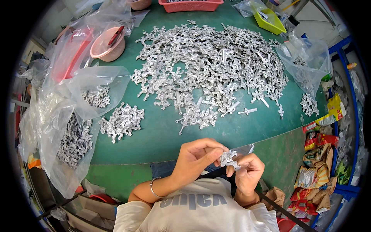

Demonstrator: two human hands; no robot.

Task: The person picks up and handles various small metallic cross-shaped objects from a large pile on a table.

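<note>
Close to my body, just off the table's near edge, my left hand (198,157) pinches small silver-grey cast metal pieces (228,158) between thumb and fingers. My right hand (249,172) grips the same pieces from the other side, its fingers curled. How many pieces are between the hands I cannot tell. Ahead of them a large heap of similar metal pieces (216,62) spreads over the green table (154,145). Some pieces at its near side have long straight stems. A smaller pile (123,120) lies left of the heap.
Clear plastic bags (50,127) with metal pieces crowd the left side; another bag (303,58) lies at the right. A pink basket (110,46) holds a red-handled tool. Red (191,7) and yellow-green trays (268,23) stand at the back. A blue rack (349,100) and colourful packets are at right.
</note>
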